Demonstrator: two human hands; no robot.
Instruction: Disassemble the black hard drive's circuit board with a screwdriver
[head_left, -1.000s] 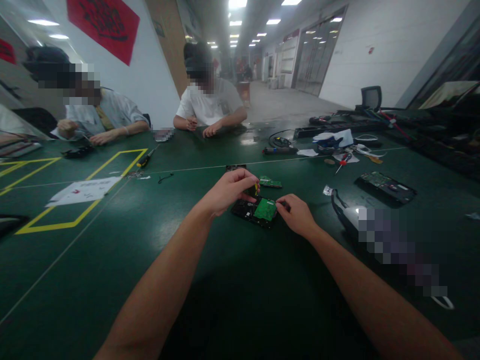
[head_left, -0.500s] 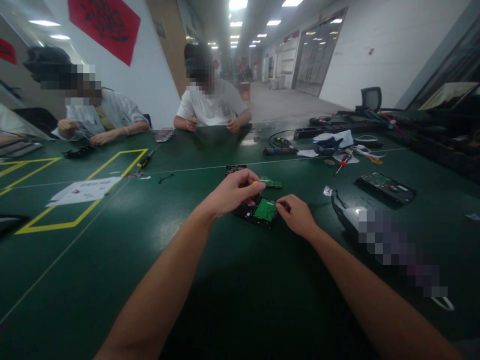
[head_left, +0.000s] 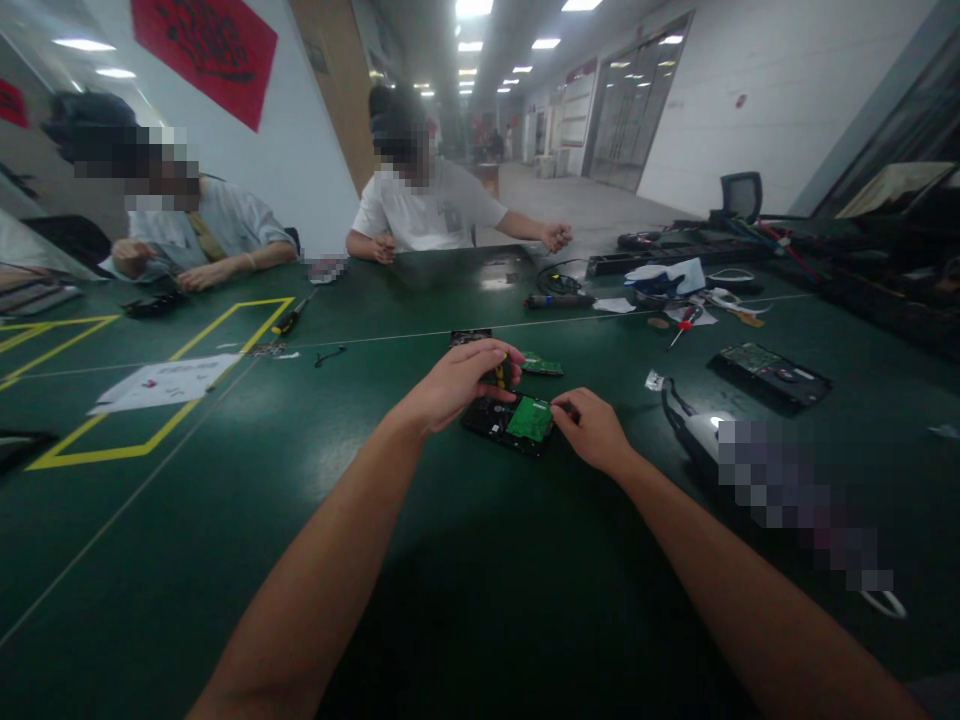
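Observation:
Over a black hard drive lying on the table, my left hand is wrapped round the yellow-and-black handle of a screwdriver. The screwdriver stands roughly upright; its tip is hidden by my fingers. A green circuit board covers the right part of the drive. My right hand is closed, its thumb and fingertips pinching at the drive's right edge beside the board. Just behind lies a loose green circuit board, and a dark drive part shows partly behind my left hand.
Another hard drive lies to the right, near a dark strapped pouch. A red screwdriver, cables and tools lie further back. Left are a paper sheet and a yellow-black screwdriver. Two people sit across the green table.
My left fingers have shifted round the handle, which now shows more. My right hand stays at the drive. One person opposite has stretched an arm out toward the right.

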